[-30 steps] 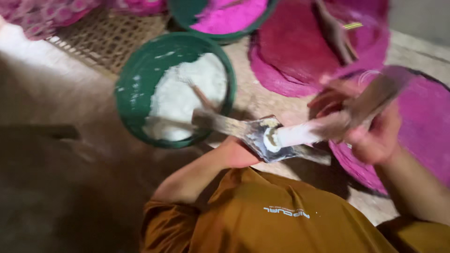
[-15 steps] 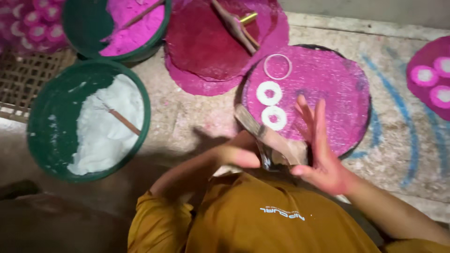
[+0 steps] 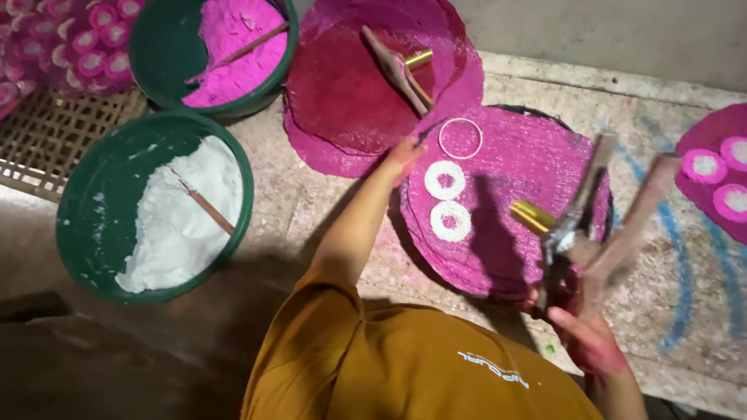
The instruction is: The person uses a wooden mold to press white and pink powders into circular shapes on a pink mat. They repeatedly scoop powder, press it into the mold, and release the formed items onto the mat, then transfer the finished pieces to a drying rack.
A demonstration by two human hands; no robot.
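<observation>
The right hand (image 3: pixel 591 342), stained pink, has its fingers closed on the two wooden handles of a press tool (image 3: pixel 580 225) with a brass tube at its head; the tool is blurred and hangs over the right edge of the pink mat (image 3: pixel 537 163). The left hand (image 3: pixel 406 154) reaches out to the mat's upper left edge, fingers bent down onto it; whether they pinch anything cannot be told.

On the mat lie two white powder rings (image 3: pixel 446 180), one below the other, and one thin ring outline (image 3: pixel 460 138) above them, just right of the left hand. A second tool (image 3: pixel 397 66) of the same kind rests on the dark red mat (image 3: pixel 342 101) behind.

Two green basins stand on the floor (image 3: pixel 685 288) at the left: one with white powder (image 3: pixel 183 214) and a stick, one with pink powder (image 3: pixel 233 47) and a stick. At the right edge, a further pink mat (image 3: pixel 692 152) carries three pink discs with white centres. More such discs, too many to count, crowd the top left corner above a woven tray (image 3: pixel 47 148).
</observation>
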